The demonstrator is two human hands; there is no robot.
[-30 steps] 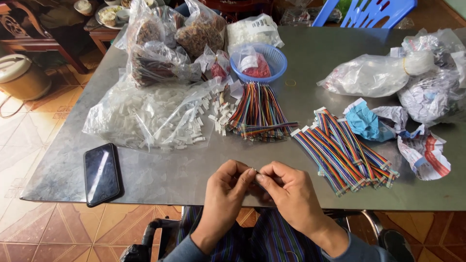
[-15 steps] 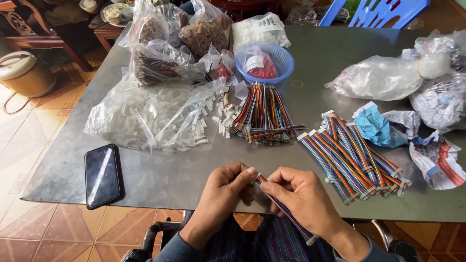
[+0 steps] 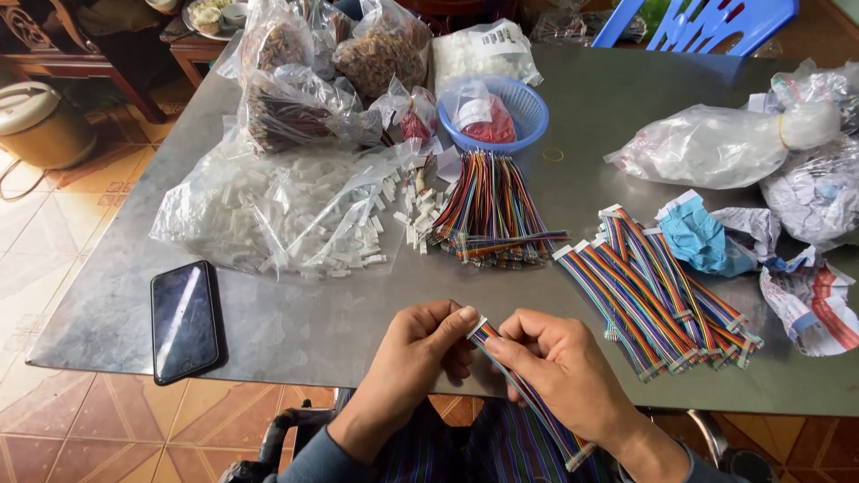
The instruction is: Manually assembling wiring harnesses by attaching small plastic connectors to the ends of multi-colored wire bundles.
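My left hand (image 3: 420, 353) and my right hand (image 3: 559, 362) meet at the table's near edge. Together they pinch the top end of a multicoloured ribbon cable (image 3: 537, 407), at its small white connector; the cable trails down past my right wrist toward my lap. Just beyond lies a pile of finished ribbon cables with white connectors (image 3: 658, 291) to the right. A bundle of loose coloured wires (image 3: 492, 210) lies in the middle. Small white plastic connectors (image 3: 394, 224) spill from a clear bag (image 3: 268, 210) on the left.
A black phone (image 3: 183, 320) lies near the grey table's (image 3: 313, 326) left front corner. A blue basket (image 3: 501, 112) and several filled plastic bags stand at the back. White bags and crumpled paper (image 3: 810, 300) sit at the right. A blue chair (image 3: 707, 22) stands beyond.
My hands have drawn the cable out: a second ago they were closed together over it, now its length hangs past my right wrist. The camera has shifted slightly.
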